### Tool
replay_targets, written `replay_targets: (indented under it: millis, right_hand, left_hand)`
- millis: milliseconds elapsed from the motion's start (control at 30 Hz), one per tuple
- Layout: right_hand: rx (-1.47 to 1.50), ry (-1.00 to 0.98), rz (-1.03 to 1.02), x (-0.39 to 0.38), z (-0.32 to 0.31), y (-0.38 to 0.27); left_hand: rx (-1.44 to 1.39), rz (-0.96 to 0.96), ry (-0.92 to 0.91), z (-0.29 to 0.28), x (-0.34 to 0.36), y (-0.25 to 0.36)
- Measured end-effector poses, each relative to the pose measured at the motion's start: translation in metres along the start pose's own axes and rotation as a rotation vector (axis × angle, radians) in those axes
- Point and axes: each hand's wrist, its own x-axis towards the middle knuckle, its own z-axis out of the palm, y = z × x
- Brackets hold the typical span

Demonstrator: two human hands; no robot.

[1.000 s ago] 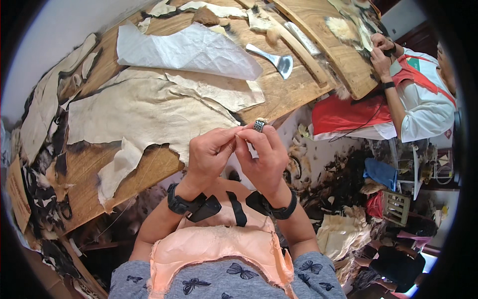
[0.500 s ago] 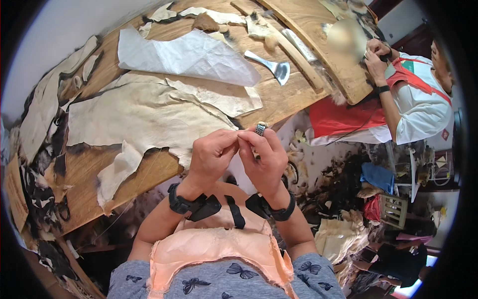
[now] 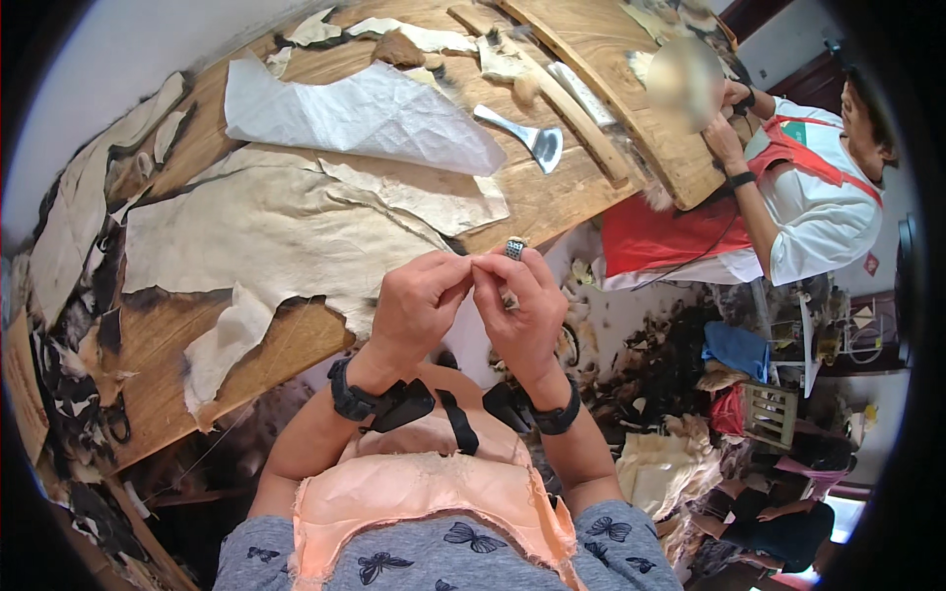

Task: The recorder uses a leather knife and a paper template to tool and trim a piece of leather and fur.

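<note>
My left hand (image 3: 412, 307) and my right hand (image 3: 522, 315) meet fingertip to fingertip in front of my chest, just off the table's near edge. Both are closed in a pinch. Whatever lies between the fingertips is too small to make out. A dimpled metal thimble ring (image 3: 514, 248) sits on a finger of my right hand. Beyond my left hand a large cream-coloured hide (image 3: 266, 222) is spread over the table, with a ragged flap hanging past the edge. A white crinkled sheet (image 3: 360, 118) partly covers the hide's far side.
On the wooden table (image 3: 266, 360) lie a broad-bladed scraper (image 3: 537, 141), wooden bars (image 3: 567, 108) and fur scraps (image 3: 398, 47). Dark-edged hide strips (image 3: 94, 197) line the left side. A co-worker in a red apron (image 3: 764, 182) works at the right. Scraps litter the floor.
My hands hold nearly the same pinch. The table scene has shifted slightly left in view. The co-worker's head and hands have moved a little.
</note>
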Motion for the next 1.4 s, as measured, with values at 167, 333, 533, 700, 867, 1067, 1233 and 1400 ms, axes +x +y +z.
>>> replay_targets:
  millis: [167, 333, 533, 700, 867, 1067, 1233, 1400]
  right_hand:
    - [0.084, 0.003, 0.129, -0.002, -0.005, 0.005]
    - [0.288, -0.011, 0.322, -0.015, 0.008, 0.021]
    - [0.416, -0.086, 0.440, -0.022, 0.008, 0.027]
    - [0.868, -0.007, 0.671, -0.017, 0.009, 0.044]
    - [0.883, -0.070, 0.803, -0.010, 0.005, 0.047]
    - [0.758, -0.338, 0.750, -0.017, 0.023, 0.040]
    - [0.765, -0.475, 0.774, -0.010, 0.029, 0.030]
    - [0.788, -0.485, 0.806, -0.001, 0.032, 0.018]
  left_hand:
    - [0.163, 0.102, -0.030, 0.007, 0.003, 0.003]
    - [0.232, 0.066, -0.081, 0.008, -0.004, -0.009]
    - [0.266, 0.119, -0.088, 0.004, -0.006, -0.001]
    - [0.261, 0.031, -0.084, 0.001, -0.003, -0.008]
    - [0.226, -0.062, 0.036, -0.015, 0.003, -0.010]
    - [-0.092, -0.141, 0.063, -0.021, 0.002, -0.011]
    - [-0.078, -0.128, -0.023, -0.028, 0.000, -0.023]
    - [-0.070, -0.058, 0.090, -0.032, -0.003, -0.027]
